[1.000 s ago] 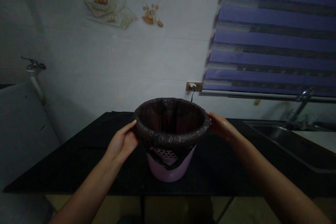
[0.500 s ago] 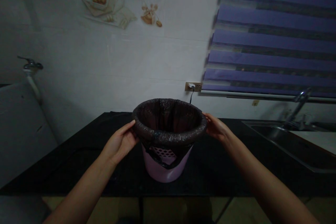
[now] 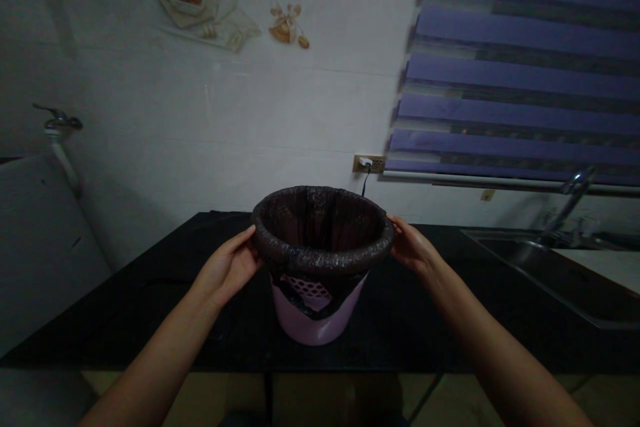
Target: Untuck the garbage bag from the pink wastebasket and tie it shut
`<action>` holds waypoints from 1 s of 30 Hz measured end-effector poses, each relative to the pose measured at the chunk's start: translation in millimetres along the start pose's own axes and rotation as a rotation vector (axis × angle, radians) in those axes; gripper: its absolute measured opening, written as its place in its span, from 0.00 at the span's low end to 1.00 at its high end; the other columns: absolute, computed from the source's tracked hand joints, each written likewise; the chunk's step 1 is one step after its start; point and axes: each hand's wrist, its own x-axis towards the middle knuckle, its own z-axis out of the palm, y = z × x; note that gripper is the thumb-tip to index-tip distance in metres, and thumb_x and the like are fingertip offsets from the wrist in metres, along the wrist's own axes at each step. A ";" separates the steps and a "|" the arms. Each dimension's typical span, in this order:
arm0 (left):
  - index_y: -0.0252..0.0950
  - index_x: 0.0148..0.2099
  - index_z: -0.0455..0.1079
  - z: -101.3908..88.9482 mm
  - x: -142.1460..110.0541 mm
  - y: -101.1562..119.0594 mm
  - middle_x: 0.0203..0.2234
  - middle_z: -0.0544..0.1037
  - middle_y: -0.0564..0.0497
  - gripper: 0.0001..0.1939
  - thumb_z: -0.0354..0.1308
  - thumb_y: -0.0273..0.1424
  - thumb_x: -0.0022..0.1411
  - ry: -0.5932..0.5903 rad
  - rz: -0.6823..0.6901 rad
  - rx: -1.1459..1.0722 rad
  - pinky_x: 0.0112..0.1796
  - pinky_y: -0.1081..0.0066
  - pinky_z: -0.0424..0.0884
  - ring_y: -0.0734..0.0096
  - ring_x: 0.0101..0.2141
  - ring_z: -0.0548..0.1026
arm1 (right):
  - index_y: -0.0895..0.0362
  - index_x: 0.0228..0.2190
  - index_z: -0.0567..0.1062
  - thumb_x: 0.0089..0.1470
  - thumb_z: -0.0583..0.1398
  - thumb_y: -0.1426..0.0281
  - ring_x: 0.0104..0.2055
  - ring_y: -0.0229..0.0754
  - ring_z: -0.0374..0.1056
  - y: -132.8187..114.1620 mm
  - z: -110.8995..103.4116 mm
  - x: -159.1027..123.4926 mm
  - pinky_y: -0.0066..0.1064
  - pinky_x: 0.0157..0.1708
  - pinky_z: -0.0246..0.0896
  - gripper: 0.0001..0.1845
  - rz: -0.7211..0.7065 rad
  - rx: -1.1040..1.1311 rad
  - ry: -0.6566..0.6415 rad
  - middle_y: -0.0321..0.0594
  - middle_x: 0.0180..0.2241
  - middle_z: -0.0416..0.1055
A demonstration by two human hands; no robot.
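A pink trash bin (image 3: 313, 329) with a band of holes in its side stands upright on the black countertop. A dark plastic bag (image 3: 325, 257) lines it and is folded over the rim, its loose edge hanging down the front. My left hand (image 3: 233, 265) grips the rim from the left, thumb on the bag and fingers curled beneath. On the opposite side my right hand (image 3: 411, 245) holds the rim, its fingertips partly hidden behind the bag. The inside of the bin is dark and its bottom is out of sight.
The black countertop (image 3: 425, 320) runs along a tiled wall. A steel sink (image 3: 540, 273) with a faucet (image 3: 567, 203) is at the right, and a wall tap (image 3: 60, 121) at the left. A plugged-in charger (image 3: 365, 163) sits in the outlet behind the bin.
Almost nothing differs. Both hands keep their hold on the rim, and the bin stays in place with only a very slight shift in view.
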 end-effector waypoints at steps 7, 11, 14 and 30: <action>0.30 0.37 0.70 -2.3 3.7 1.9 0.34 0.77 0.46 0.11 0.46 0.23 0.61 -0.024 -0.004 0.015 0.40 0.74 0.75 0.76 0.31 0.76 | 0.61 0.34 0.67 0.51 0.58 0.67 0.25 0.24 0.62 2.3 4.9 -5.5 0.14 0.27 0.60 0.10 0.019 0.083 0.068 0.36 0.25 0.67; 0.30 0.38 0.70 -4.3 8.0 2.7 0.34 0.77 0.45 0.11 0.46 0.24 0.61 -0.036 0.003 0.024 0.42 0.76 0.74 0.76 0.33 0.76 | 0.61 0.35 0.67 0.52 0.57 0.68 0.24 0.24 0.62 3.2 4.7 -7.4 0.15 0.27 0.61 0.10 0.027 0.111 0.082 0.36 0.25 0.67; 0.29 0.38 0.71 -6.5 11.3 3.2 0.34 0.77 0.45 0.10 0.48 0.24 0.60 -0.053 0.003 0.035 0.44 0.75 0.73 0.76 0.35 0.76 | 0.62 0.35 0.66 0.52 0.57 0.68 0.23 0.24 0.61 3.0 6.4 -9.4 0.14 0.26 0.59 0.10 0.048 0.145 0.105 0.35 0.24 0.67; 0.29 0.34 0.70 -8.1 21.9 8.8 0.30 0.76 0.46 0.11 0.46 0.25 0.60 -0.060 -0.036 0.053 0.41 0.72 0.73 0.76 0.30 0.74 | 0.60 0.32 0.65 0.52 0.55 0.71 0.21 0.27 0.63 3.3 12.2 -19.4 0.20 0.22 0.62 0.04 0.055 0.211 0.107 0.30 0.24 0.67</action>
